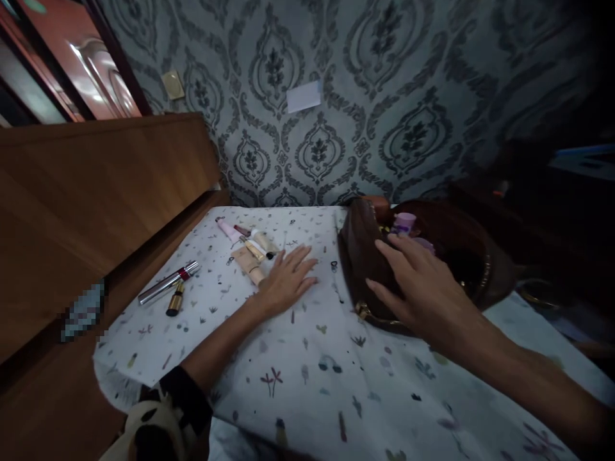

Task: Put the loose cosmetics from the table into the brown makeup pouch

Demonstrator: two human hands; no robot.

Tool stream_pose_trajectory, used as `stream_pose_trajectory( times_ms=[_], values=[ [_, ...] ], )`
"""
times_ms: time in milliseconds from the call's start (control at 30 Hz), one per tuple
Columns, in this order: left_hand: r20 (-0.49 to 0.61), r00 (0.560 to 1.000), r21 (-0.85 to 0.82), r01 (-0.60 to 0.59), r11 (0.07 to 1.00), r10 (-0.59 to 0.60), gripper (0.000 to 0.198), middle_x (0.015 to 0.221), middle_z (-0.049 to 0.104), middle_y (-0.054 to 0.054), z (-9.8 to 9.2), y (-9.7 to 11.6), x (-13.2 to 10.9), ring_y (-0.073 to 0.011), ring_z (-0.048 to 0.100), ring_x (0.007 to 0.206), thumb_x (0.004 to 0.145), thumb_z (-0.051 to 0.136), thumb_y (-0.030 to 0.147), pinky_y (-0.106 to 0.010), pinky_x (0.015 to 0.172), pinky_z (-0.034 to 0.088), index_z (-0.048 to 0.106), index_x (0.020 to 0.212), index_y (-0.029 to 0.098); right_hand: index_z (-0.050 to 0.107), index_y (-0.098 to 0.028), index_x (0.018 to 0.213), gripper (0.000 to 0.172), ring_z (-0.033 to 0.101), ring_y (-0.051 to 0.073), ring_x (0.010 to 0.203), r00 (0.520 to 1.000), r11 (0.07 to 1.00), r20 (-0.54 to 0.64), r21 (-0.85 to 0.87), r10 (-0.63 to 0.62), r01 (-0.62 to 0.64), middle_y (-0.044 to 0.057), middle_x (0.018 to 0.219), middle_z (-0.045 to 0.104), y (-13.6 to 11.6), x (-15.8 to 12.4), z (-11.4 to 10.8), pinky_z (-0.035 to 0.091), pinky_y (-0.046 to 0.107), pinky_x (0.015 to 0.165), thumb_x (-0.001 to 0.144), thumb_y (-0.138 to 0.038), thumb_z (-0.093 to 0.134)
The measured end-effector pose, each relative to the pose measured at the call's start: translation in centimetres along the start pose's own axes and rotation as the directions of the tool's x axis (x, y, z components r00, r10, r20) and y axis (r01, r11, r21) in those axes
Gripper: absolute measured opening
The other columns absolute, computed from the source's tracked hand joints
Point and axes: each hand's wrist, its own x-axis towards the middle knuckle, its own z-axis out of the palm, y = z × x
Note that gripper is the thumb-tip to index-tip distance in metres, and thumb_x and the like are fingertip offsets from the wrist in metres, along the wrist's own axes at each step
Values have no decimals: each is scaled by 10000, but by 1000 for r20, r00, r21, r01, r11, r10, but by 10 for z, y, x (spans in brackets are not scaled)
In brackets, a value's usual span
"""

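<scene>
While both hands point(287, 282) point(423, 288) spread unclenched, brown bag point(356, 246) gaping upward, long axis sideways.

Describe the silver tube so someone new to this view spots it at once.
On the patterned tablecloth, look along the left edge, opposite the brown bag. Two items lie there, farther left than the tubes by the left hand. The silver tube is the longer, with a red band; its short neighbour is gold and black.

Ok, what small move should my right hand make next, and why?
Perhaps dip your right hand into the brown bag: the bag gapes open, a purple item shows inside, and that hand is by the opening, seemingly holding nothing.
</scene>
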Motion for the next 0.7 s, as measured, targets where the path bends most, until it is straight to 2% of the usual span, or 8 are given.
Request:
stream_pose_trajectory(
  times_ms=[100, 200, 267, 367, 467, 600, 700],
  values=[
    [-5, 980, 48, 199, 979, -199, 386, 1601, 364, -114, -11, -26, -13, -254, 234, 1527, 1053, 317, 392, -562, 1222, 217, 514, 1339, 223, 564, -75, 1277, 397, 412, 439, 1385, 996, 998, -56, -6, -65, 65, 272, 1385, 512, -17, 1, -3, 446, 621, 1044, 964, -309, 493],
    [20, 917, 54, 397, 916, -399, 386, 1613, 342, -102, -16, -48, -20, -239, 225, 1529, 1055, 309, 361, -507, 1217, 247, 508, 1355, 220, 593, -118, 1226, 301, 369, 396, 1431, 989, 989, -92, 83, -115, 123, 237, 1416, 498, -41, 2, 1, 409, 606, 1103, 958, -225, 509],
    [40, 879, 70, 472, 879, -476, 397, 1599, 362, -118, -18, -61, -23, -246, 248, 1520, 1051, 320, 352, -487, 1210, 259, 480, 1382, 203, 603, -145, 1212, 280, 380, 356, 1434, 987, 970, -90, 192, -133, 149, 207, 1419, 508, -58, -1, 11, 426, 577, 1109, 953, -182, 506],
    [64, 845, 98, 524, 846, -531, 404, 1487, 505, -140, -22, -75, -26, -265, 400, 1435, 1037, 357, 389, -472, 1155, 338, 482, 1362, 182, 621, -169, 1200, 275, 440, 320, 1399, 991, 927, -7, 354, -134, 128, 176, 1383, 554, -75, -7, 40, 481, 537, 1076, 961, -196, 487],
    [71, 809, 153, 569, 808, -583, 387, 1284, 649, -130, -30, -83, -31, -283, 548, 1278, 1022, 364, 436, -481, 1061, 416, 559, 1245, 186, 642, -185, 1185, 288, 517, 304, 1330, 987, 884, 124, 467, -105, 35, 160, 1329, 597, -82, -13, 72, 502, 528, 1052, 958, -229, 471],
    [23, 738, 252, 648, 719, -674, 399, 1091, 696, -183, -39, -90, -38, -368, 592, 1165, 1008, 334, 402, -600, 997, 402, 624, 1117, 150, 655, -186, 1168, 294, 597, 279, 1211, 970, 808, 235, 582, -58, -93, 154, 1262, 635, -85, -17, 101, 532, 496, 1001, 935, -250, 487],
    [21, 737, 271, 646, 713, -676, 387, 1201, 662, -182, -38, -99, -37, -350, 557, 1221, 1001, 315, 338, -560, 1009, 416, 610, 1177, 158, 665, -175, 1098, 262, 623, 271, 1135, 975, 766, 223, 629, -12, -135, 143, 1181, 668, -87, -22, 111, 533, 497, 981, 926, -233, 476]
  ],
)
